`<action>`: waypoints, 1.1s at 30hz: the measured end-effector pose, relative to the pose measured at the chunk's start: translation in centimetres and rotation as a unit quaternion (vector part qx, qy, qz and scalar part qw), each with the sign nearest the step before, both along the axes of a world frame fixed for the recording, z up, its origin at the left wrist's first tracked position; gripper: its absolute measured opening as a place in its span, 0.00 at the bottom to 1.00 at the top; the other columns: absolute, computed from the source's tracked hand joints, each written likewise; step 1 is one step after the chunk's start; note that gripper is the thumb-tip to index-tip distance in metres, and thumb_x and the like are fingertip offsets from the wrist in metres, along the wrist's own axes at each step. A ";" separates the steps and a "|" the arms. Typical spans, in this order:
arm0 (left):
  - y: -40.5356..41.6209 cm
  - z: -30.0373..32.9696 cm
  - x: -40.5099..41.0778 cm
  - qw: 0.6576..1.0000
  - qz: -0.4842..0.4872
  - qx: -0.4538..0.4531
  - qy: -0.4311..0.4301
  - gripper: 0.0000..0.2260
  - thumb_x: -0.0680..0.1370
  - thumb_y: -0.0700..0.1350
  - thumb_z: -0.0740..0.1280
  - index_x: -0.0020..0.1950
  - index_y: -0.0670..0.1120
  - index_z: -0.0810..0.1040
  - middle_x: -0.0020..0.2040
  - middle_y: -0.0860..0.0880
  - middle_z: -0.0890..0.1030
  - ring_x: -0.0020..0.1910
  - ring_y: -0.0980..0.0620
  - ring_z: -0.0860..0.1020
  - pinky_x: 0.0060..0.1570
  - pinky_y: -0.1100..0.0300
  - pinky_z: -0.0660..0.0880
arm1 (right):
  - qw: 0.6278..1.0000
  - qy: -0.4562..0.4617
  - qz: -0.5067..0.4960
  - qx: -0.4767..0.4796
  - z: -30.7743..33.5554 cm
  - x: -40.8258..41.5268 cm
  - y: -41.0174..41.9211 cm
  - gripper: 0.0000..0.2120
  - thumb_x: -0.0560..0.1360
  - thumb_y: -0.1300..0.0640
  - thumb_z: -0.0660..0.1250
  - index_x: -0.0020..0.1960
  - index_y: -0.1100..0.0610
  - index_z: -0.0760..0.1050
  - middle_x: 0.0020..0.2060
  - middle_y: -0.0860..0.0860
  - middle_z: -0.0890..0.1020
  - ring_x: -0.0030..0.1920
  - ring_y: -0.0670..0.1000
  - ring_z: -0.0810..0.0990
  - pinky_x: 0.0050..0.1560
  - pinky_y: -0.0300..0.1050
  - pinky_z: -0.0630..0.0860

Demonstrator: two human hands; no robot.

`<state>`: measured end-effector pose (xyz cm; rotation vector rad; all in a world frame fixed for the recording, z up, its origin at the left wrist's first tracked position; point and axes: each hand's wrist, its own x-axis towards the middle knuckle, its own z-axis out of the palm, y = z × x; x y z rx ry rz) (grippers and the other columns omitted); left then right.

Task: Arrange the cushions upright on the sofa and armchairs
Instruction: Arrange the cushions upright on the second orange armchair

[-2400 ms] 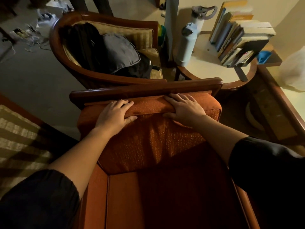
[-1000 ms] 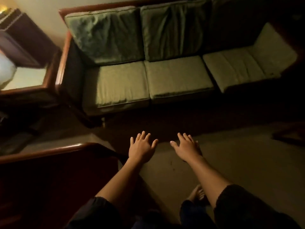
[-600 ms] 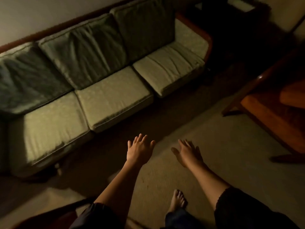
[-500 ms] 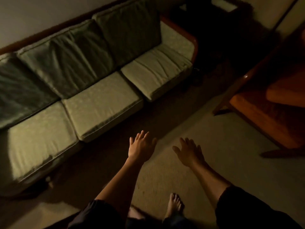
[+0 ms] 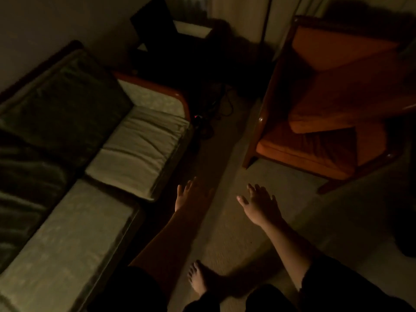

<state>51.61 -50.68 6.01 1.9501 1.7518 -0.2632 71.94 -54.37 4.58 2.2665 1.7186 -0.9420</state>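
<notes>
The room is dim. A green sofa [image 5: 155,100] runs along the left, its dark green back cushions [image 5: 60,113] leaning against the backrest above pale seat cushions [image 5: 137,149]. At the upper right stands an orange armchair [image 5: 258,122] with a loose orange cushion [image 5: 337,109] lying tilted across its seat. My left hand [image 5: 191,194] and my right hand [image 5: 261,206] are stretched out over the floor between the two, fingers spread, holding nothing.
A dark side table [image 5: 180,41] fills the corner between sofa and armchair, with cables [image 5: 216,109] on the floor below it. Carpet [image 5: 225,233] lies between the furniture. My bare foot [image 5: 200,282] stands on it.
My hands left the orange cushion of another chair. The view has swung right along the sofa, bringing the orange armchair closer. Both hands stay empty and spread.
</notes>
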 end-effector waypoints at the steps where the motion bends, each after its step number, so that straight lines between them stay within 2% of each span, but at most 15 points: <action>1: 2.0 -0.1 0.6 0.998 -0.048 -0.007 0.026 0.28 0.79 0.63 0.52 0.77 0.56 0.54 0.79 0.47 0.51 0.78 0.46 0.49 0.73 0.40 0.42 | 1.000 -0.002 -0.014 0.005 0.1 0.3 1.2 0.35 0.79 0.34 0.46 0.80 0.51 0.46 0.79 0.54 0.50 0.79 0.56 0.48 0.76 0.58 0.46; 6: 9.3 0.6 5.3 0.980 -0.191 -0.014 0.057 0.27 0.81 0.57 0.51 0.78 0.51 0.53 0.79 0.44 0.48 0.78 0.43 0.47 0.73 0.36 0.45 | 0.997 -0.010 -0.077 0.021 0.2 4.1 5.8 0.35 0.79 0.34 0.45 0.80 0.51 0.46 0.79 0.55 0.51 0.78 0.57 0.49 0.75 0.59 0.47; 11: 15.5 0.8 12.3 0.987 -0.157 0.021 -0.002 0.29 0.80 0.62 0.46 0.77 0.47 0.59 0.78 0.45 0.58 0.77 0.47 0.55 0.73 0.41 0.45 | 0.992 -0.013 -0.119 0.031 0.3 11.2 10.0 0.34 0.80 0.35 0.46 0.80 0.51 0.46 0.79 0.54 0.51 0.78 0.56 0.49 0.75 0.58 0.47; 15: 19.5 0.9 18.6 0.977 -0.198 0.071 0.017 0.34 0.76 0.66 0.40 0.75 0.50 0.63 0.74 0.43 0.65 0.72 0.44 0.65 0.69 0.39 0.57 | 0.990 -0.013 -0.135 0.045 0.2 18.2 13.5 0.34 0.80 0.35 0.47 0.80 0.52 0.48 0.79 0.55 0.52 0.78 0.57 0.51 0.75 0.59 0.49; 17: 21.3 0.7 22.2 0.971 -0.225 0.079 0.025 0.36 0.74 0.65 0.37 0.76 0.49 0.60 0.73 0.42 0.66 0.71 0.41 0.66 0.67 0.39 0.60 | 0.989 -0.009 -0.136 0.060 0.3 21.6 15.2 0.33 0.80 0.36 0.49 0.79 0.52 0.51 0.78 0.57 0.55 0.77 0.59 0.54 0.74 0.61 0.53; 19: 23.0 0.5 26.0 0.972 -0.215 0.094 -0.002 0.34 0.76 0.63 0.40 0.77 0.48 0.59 0.72 0.43 0.69 0.68 0.41 0.69 0.65 0.39 0.62 | 0.988 -0.025 -0.131 0.077 0.5 25.0 16.7 0.33 0.80 0.36 0.50 0.78 0.52 0.53 0.78 0.58 0.57 0.76 0.60 0.56 0.73 0.61 0.56; 20: 23.7 0.7 27.8 0.977 -0.196 0.085 -0.025 0.30 0.78 0.63 0.45 0.75 0.49 0.60 0.72 0.44 0.69 0.68 0.42 0.69 0.66 0.39 0.62 | 0.987 -0.042 -0.127 0.084 0.7 26.8 17.4 0.33 0.79 0.35 0.50 0.78 0.52 0.53 0.77 0.58 0.57 0.76 0.61 0.56 0.73 0.62 0.56; 22: 25.1 0.9 31.1 0.979 -0.180 0.073 -0.065 0.24 0.80 0.61 0.53 0.73 0.52 0.64 0.74 0.45 0.67 0.71 0.43 0.66 0.69 0.39 0.58 | 0.987 -0.059 -0.122 0.084 1.1 30.1 18.7 0.34 0.79 0.35 0.49 0.78 0.51 0.53 0.78 0.57 0.55 0.77 0.61 0.54 0.74 0.64 0.52; 24: 26.5 1.3 34.2 0.969 -0.206 0.092 -0.098 0.20 0.81 0.52 0.55 0.72 0.50 0.68 0.73 0.44 0.67 0.72 0.42 0.65 0.69 0.40 0.59 | 0.987 -0.063 -0.117 0.087 1.4 33.1 20.3 0.33 0.79 0.35 0.50 0.79 0.51 0.53 0.78 0.56 0.55 0.77 0.59 0.53 0.75 0.63 0.50; 26: 28.0 1.3 36.8 0.968 -0.218 0.056 -0.108 0.20 0.79 0.46 0.57 0.71 0.46 0.70 0.71 0.42 0.70 0.71 0.40 0.67 0.67 0.41 0.64 | 0.987 -0.076 -0.109 0.095 1.5 35.8 22.1 0.33 0.79 0.36 0.51 0.79 0.51 0.53 0.78 0.55 0.56 0.78 0.58 0.52 0.75 0.62 0.48; 28: 29.8 0.1 39.1 0.979 -0.183 0.016 -0.083 0.22 0.81 0.51 0.55 0.73 0.46 0.65 0.74 0.44 0.65 0.73 0.42 0.64 0.68 0.40 0.61 | 0.986 -0.098 -0.095 0.098 1.3 38.2 23.9 0.33 0.80 0.36 0.51 0.79 0.51 0.53 0.78 0.56 0.56 0.78 0.58 0.52 0.75 0.62 0.48; 29: 30.8 -1.6 39.9 0.984 -0.158 0.010 -0.079 0.23 0.80 0.54 0.51 0.73 0.46 0.65 0.73 0.44 0.66 0.72 0.42 0.64 0.68 0.40 0.61 | 0.985 -0.110 -0.089 0.097 0.9 39.4 24.8 0.33 0.80 0.36 0.51 0.79 0.52 0.52 0.78 0.56 0.56 0.78 0.58 0.52 0.75 0.62 0.48; 31: 32.4 -4.1 42.0 0.980 -0.178 0.006 -0.087 0.31 0.78 0.58 0.40 0.73 0.44 0.65 0.73 0.41 0.66 0.72 0.41 0.65 0.67 0.38 0.63 | 0.981 -0.140 -0.075 0.113 0.0 42.1 26.3 0.32 0.79 0.37 0.53 0.78 0.52 0.55 0.77 0.56 0.59 0.77 0.58 0.54 0.74 0.62 0.50; 32: 33.2 -4.8 43.0 0.978 -0.187 -0.007 -0.091 0.31 0.78 0.57 0.40 0.73 0.43 0.67 0.73 0.39 0.67 0.71 0.39 0.66 0.65 0.37 0.66 | 0.977 -0.156 -0.065 0.131 -0.3 43.4 27.1 0.32 0.79 0.38 0.55 0.77 0.53 0.58 0.76 0.55 0.62 0.77 0.58 0.56 0.73 0.63 0.53; 33: 34.1 -5.0 44.2 0.978 -0.183 -0.008 -0.101 0.28 0.80 0.56 0.43 0.71 0.42 0.69 0.72 0.39 0.69 0.69 0.38 0.69 0.64 0.38 0.68 | 0.974 -0.168 -0.057 0.144 -0.7 44.7 27.8 0.31 0.78 0.38 0.56 0.76 0.53 0.60 0.75 0.55 0.65 0.76 0.59 0.59 0.72 0.64 0.57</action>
